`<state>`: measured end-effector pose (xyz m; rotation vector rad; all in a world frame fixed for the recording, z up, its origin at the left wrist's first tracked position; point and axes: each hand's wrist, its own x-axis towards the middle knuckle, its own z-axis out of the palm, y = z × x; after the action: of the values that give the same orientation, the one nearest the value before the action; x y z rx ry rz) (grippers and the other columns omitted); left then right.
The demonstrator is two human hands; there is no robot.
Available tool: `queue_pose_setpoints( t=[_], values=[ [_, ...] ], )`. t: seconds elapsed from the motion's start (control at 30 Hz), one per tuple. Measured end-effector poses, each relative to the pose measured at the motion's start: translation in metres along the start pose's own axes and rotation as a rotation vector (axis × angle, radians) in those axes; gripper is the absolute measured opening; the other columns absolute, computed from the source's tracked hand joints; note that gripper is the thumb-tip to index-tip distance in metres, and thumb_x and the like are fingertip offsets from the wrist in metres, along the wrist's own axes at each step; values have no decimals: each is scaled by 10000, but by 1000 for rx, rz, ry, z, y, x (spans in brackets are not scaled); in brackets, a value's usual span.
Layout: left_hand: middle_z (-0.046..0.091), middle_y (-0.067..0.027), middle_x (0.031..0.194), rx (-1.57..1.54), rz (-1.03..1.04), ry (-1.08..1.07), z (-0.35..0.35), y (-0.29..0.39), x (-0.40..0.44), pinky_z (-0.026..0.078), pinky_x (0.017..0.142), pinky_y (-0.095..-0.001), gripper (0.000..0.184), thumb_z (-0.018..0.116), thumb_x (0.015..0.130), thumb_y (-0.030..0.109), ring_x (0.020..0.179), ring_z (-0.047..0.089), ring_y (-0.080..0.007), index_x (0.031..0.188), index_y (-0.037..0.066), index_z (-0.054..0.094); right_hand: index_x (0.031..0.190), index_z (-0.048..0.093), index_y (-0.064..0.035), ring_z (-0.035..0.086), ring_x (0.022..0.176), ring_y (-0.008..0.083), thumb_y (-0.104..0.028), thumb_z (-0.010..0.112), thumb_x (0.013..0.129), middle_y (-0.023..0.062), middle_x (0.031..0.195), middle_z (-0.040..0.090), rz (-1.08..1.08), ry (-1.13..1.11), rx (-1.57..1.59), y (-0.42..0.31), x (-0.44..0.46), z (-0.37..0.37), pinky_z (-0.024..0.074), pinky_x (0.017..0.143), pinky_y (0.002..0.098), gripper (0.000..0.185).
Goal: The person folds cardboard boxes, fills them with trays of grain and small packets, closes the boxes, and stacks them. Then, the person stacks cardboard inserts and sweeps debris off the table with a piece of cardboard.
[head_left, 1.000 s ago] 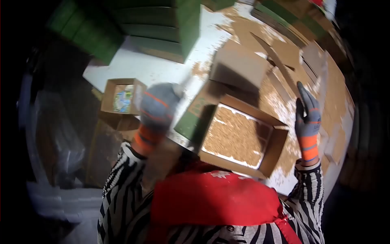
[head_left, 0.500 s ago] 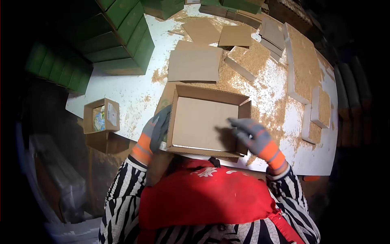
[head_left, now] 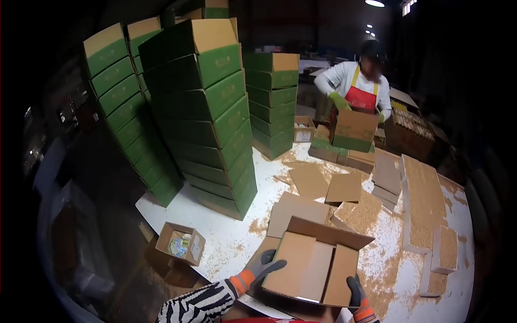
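Note:
A brown cardboard box [head_left: 322,266] sits at the near edge of the white table, tilted towards me. Its far flap [head_left: 334,235] stands up, while the left flap [head_left: 288,264] and right flap [head_left: 341,274] lie folded inward with a gap between them. My left hand [head_left: 264,268], in a grey and orange glove, grips the box's left side, thumb over the flap. Around the right side my right hand [head_left: 356,296] is closed, partly cut off by the frame's lower edge. Flat cardboard sheets [head_left: 296,207] lie just beyond the box.
Tall stacks of green boxes [head_left: 215,124] rise at the left. A small carton [head_left: 180,245] holds colourful packets. White slabs covered in shavings [head_left: 423,204] lie at the right. Across the table a co-worker [head_left: 361,89] in green gloves handles another box [head_left: 354,129].
The view has lifted, bringing the co-worker and the tall stacks into sight. The box's side flaps have folded inward. My right hand has moved from above the box to its right side.

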<state>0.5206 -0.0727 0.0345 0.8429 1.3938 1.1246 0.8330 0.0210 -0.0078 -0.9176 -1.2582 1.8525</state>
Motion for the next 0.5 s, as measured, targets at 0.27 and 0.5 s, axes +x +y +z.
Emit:
queue_pose_setpoints(
  t=[0.27, 0.5],
  values=[
    [305, -94, 1453, -149, 1399, 628, -264, 246, 29, 288, 1094, -370, 544, 480, 968, 197, 1298, 354, -233, 1439, 51, 250, 1349, 401, -36, 439, 1221, 245, -341, 436, 966, 118, 1348, 443, -781, -237, 395, -180, 142, 113, 352, 1045, 377, 490],
    [438, -68, 1393, -186, 1169, 766, -445, 438, 0, 327, 1018, -302, 695, 393, 927, 575, 1218, 440, -200, 1421, 89, 349, 1363, 372, -64, 446, 1222, 284, -499, 503, 898, 129, 1372, 431, -796, -354, 392, -410, 251, 295, 377, 1027, 402, 651]
  ],
)
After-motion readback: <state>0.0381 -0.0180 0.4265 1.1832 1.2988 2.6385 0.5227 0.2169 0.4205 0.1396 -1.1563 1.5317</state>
